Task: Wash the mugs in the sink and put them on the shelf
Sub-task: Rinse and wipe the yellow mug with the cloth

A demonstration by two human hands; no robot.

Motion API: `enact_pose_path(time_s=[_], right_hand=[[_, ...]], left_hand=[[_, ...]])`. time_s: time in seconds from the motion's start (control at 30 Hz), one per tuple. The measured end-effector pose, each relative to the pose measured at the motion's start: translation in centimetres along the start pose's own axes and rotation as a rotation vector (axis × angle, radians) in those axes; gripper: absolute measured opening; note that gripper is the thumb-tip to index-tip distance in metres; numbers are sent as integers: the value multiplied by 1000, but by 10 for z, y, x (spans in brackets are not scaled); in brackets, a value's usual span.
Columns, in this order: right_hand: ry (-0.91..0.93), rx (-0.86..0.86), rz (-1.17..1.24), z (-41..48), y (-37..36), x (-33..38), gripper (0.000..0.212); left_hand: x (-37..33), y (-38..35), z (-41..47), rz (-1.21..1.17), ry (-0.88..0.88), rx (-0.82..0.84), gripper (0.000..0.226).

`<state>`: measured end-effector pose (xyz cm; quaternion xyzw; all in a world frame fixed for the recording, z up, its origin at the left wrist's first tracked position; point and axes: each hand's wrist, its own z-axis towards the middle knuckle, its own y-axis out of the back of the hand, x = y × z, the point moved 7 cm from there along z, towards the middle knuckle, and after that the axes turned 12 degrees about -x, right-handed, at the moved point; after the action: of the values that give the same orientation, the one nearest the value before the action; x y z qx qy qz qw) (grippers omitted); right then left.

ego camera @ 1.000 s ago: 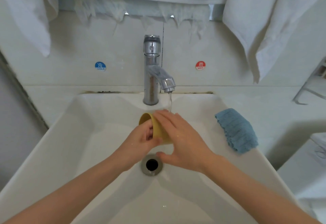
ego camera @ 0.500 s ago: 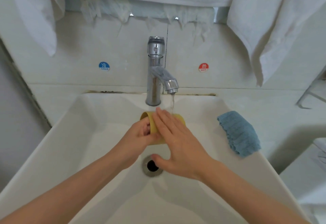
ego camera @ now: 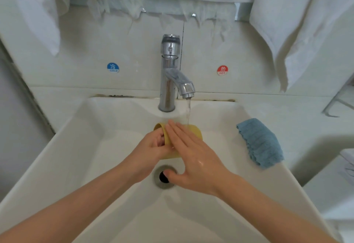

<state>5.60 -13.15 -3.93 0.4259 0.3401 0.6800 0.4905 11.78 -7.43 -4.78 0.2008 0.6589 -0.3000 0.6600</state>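
The yellow mug (ego camera: 193,131) lay sideways above the sink (ego camera: 76,133), under the running tap (ego camera: 169,74). Your left hand (ego camera: 153,147) gripped its left end, fingers curled; your right hand (ego camera: 197,158) lay flat across it, fingers straight. Wet and rigid, it was probably slippery; the rim offered the surest hold.

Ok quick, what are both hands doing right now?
Left hand: gripping the round yellow mug at its rim.
Right hand: open, flat fingers on the mug.

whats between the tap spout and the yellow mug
In the head view, a thin stream of water runs from the tap spout down onto the yellow mug, landing beside the right hand; nothing else lies between them.
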Motion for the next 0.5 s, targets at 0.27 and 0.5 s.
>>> enact_pose_path(time_s=[0.27,0.5], right_hand=[[-26,-29,-12,3,4,-15,90],[-34,-3,-62,0,5,-15,90]], left_hand=[[0,4,3,-39,60,-54,38],[6,2,1,-104,143,-58,37]])
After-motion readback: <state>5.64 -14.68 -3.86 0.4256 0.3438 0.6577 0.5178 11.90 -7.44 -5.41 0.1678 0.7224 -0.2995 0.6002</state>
